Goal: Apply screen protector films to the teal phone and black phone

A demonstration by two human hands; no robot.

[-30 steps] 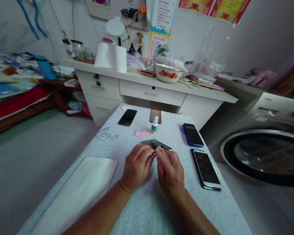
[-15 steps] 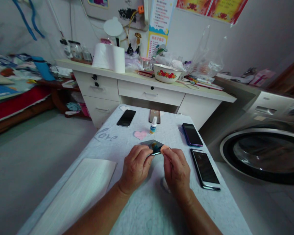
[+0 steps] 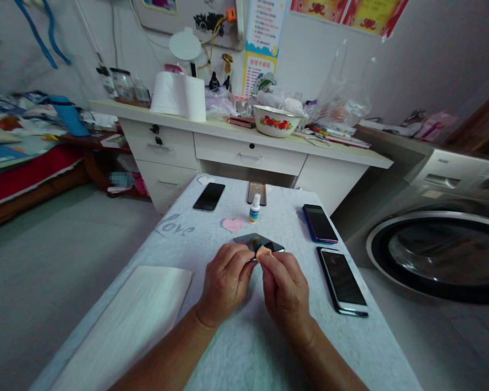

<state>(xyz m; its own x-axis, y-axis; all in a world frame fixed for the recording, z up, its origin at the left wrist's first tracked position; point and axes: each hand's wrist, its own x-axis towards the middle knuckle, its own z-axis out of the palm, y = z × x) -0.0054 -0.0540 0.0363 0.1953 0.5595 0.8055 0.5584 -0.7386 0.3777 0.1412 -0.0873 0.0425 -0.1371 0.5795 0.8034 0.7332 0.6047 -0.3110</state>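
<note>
Orange cloth, pinched in the closed fingers of the right hand, has shifted left along the phone's near edge; I judge this a reverse stroke. The left hand's fingers I read as closed on that edge. Phone location: bench, near side of the spray bottle. Bottle: upright; I cannot tell its fill. Bowl, beyond the bottle: white bundles at its rim, inside or behind unclear.
</note>
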